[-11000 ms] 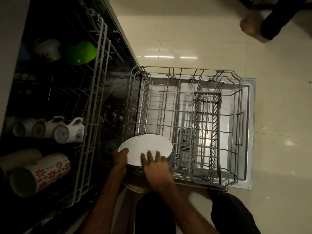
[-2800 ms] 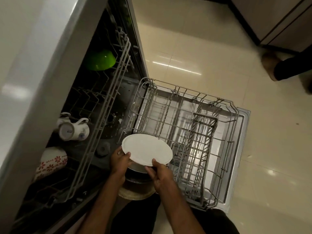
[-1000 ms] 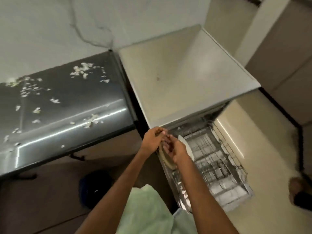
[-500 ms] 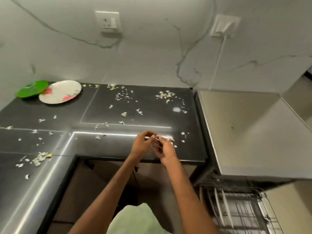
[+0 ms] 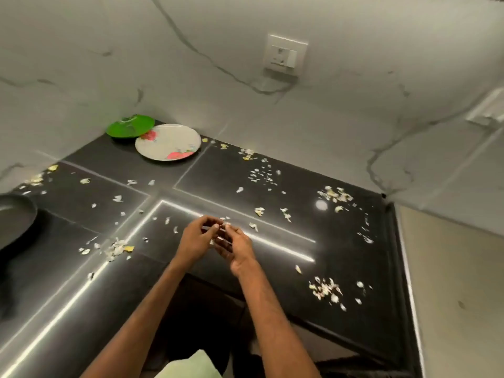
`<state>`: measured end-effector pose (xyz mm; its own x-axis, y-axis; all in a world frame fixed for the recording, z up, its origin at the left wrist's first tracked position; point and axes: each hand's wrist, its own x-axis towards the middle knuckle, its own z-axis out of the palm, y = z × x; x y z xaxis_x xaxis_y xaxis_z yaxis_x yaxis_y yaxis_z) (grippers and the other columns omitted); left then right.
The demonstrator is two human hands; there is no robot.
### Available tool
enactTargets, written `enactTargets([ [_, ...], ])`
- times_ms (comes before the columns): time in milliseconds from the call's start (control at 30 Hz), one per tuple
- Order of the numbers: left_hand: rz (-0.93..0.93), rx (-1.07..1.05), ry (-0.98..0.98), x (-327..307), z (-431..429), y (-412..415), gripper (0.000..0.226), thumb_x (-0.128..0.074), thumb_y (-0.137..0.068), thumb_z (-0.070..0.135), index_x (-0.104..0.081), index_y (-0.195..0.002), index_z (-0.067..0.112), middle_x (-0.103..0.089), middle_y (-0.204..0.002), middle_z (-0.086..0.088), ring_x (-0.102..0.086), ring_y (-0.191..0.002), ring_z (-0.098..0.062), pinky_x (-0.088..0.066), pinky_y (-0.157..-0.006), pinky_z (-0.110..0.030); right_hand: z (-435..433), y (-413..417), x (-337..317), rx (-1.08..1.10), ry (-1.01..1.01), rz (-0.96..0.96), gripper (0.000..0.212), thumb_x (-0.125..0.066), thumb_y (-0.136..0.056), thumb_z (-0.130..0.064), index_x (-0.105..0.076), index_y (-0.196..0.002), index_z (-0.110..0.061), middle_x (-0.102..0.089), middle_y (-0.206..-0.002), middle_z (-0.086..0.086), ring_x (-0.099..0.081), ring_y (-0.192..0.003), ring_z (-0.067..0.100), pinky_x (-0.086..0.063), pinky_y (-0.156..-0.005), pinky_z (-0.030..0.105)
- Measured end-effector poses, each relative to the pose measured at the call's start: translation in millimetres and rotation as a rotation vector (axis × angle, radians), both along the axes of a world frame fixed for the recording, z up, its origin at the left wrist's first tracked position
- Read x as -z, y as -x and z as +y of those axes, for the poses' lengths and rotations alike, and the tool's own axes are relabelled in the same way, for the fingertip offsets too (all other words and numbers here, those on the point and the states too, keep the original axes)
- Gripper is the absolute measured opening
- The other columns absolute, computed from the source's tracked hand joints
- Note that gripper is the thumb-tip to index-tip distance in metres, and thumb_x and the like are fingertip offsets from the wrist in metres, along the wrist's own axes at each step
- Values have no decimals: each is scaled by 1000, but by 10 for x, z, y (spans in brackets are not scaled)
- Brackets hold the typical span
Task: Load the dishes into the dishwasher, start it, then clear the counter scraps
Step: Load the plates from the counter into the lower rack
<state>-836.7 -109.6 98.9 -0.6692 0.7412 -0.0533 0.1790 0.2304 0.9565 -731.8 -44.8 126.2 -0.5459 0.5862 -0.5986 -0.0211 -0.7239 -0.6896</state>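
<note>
Two plates sit on the tabletop (image 5: 341,241), both pushed into the far corner against the wall. One is a green plate (image 5: 128,126), and a white plate (image 5: 169,141) with pink flowers overlaps its near edge. The scraps (image 5: 326,289) are too many to count: pale flakes lie over nearly the whole dark top. The thicker clusters are near the right front edge, at the right rear, along the back wall and left of your arms.

Both your hands are in view, raised together over the middle of the tabletop. Your left grip (image 5: 195,241) has its fingers curled in toward the right one. Your right grip (image 5: 237,248) is loosely curled too, its fingertips meeting the left's. A thin pale sliver shows where they meet, but I cannot tell what it is or whether either grip has hold of it.

The tabletop is glossy black stone in an L shape, with bright light streaks reflected across it. A dark round vessel (image 5: 13,214) is cut off at the left edge. The wall is white marble with grey veins and carries one clear wall socket (image 5: 285,54). A pale beige surface (image 5: 458,282) adjoins the tabletop on the right.
</note>
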Motion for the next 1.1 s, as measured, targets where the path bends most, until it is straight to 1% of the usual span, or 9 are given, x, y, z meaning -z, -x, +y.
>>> enactTargets([
  [233,76,-200,32,5,0,699,14,-63,-92,8,-71,-100,16,-74,-92,3,-70,-84,-11,-57,-77,-35,316,936,18,-249,-27,-12,15,-51,-102,-18,-65,-97,-15,-70,-81,1,-66,-73,13,-52,-67,25],
  [333,136,-312,94,46,30,1015,14,-65,-90,13,-69,-100,21,-73,-97,5,-69,-89,-11,-56,-85,-38,415,1266,73,-318,22,18,16,-54,-101,-17,-63,-111,-10,-71,-92,6,-67,-79,16,-56,-71,28],
  [400,231,-352,209,130,42,1173,20,-65,-91,19,-65,-110,26,-68,-113,4,-65,-100,-14,-53,-92,-40,494,1431,145,-310,60,36,17,-54,-100,-16,-62,-113,-8,-72,-90,7,-67,-74,16,-57,-67,27],
  [533,317,-223,538,299,167,1392,52,-59,-94,25,-45,-143,17,-47,-148,-4,-44,-136,-20,-36,-113,-37,629,1729,275,-292,119,3,10,-54,-100,-15,-62,-105,-11,-72,-89,7,-67,-65,15,-57,-61,26],
  [667,348,-147,718,354,502,1627,70,-49,-97,25,-15,-157,11,-12,-165,-6,-12,-152,-20,-17,-122,-44,820,2027,382,-266,130,-10,15,-54,-100,-16,-60,-112,-9,-71,-94,7,-66,-76,16,-57,-65,27],
  [767,358,-72,856,502,591,1739,77,-38,-101,45,5,-157,12,11,-165,-5,8,-152,-22,0,-123,-46,1010,2243,484,-246,120,-31,21,-54,-100,-17,-59,-119,-8,-70,-98,8,-67,-82,18,-58,-65,28],
  [867,396,-64,864,740,511,1778,90,-29,-95,68,19,-154,19,25,-162,0,23,-149,-19,15,-119,-43,1275,2477,585,-216,98,-69,30,-54,-101,-17,-56,-128,-5,-68,-102,8,-66,-86,18,-57,-70,30],
  [1000,308,35,910,760,544,1891,106,-38,-87,76,28,-150,21,42,-149,4,33,-144,-19,20,-116,-46,1606,2849,676,-186,50,-142,42,-51,-103,-22,-48,-138,1,-58,-135,17,-59,-118,30,-50,-95,38],
  [1100,210,148,958,687,567,2010,109,-42,-88,73,32,-148,20,45,-150,1,38,-141,-21,21,-117,-48,1782,3147,675,-191,25,-158,46,-49,-104,-21,-41,-144,1,-54,-139,22,-54,-127,35,-46,-104,42],
])
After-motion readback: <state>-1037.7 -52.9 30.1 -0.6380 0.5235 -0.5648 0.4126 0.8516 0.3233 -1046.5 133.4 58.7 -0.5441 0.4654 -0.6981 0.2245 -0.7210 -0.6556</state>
